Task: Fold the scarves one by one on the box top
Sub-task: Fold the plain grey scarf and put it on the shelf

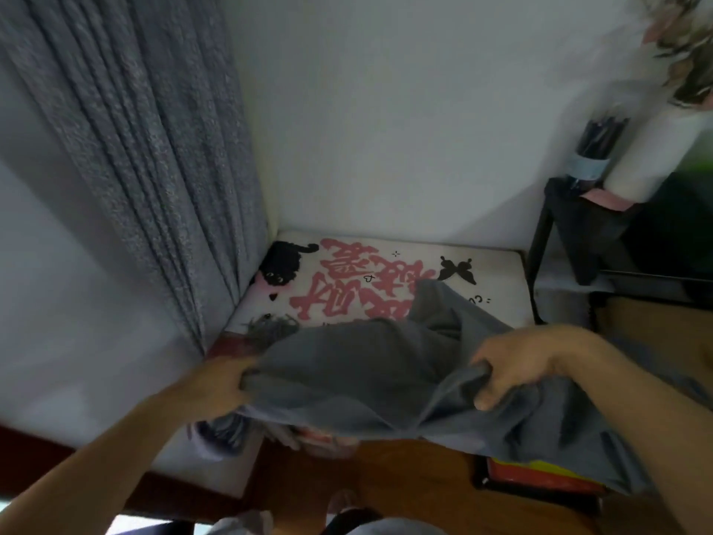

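A grey scarf [347,376] is stretched between my two hands over the near part of the box top [497,272], which is white with pink characters, a black cat and a black butterfly. My left hand [220,384] grips the scarf's left edge with curled fingers. My right hand [521,364] grips a bunched fold on the right. A loose flap of the scarf lies on the box top toward the butterfly, and the rest hangs down at the lower right. A fringed end of fabric [270,328] shows at the box's left edge, just above the grey scarf.
A grey curtain [146,148] hangs at the left beside the box. A white wall stands behind it. A black metal rack [571,233] with a white roll and dark items is at the right. Below are a wooden floor [386,480] and a red-yellow item [540,473].
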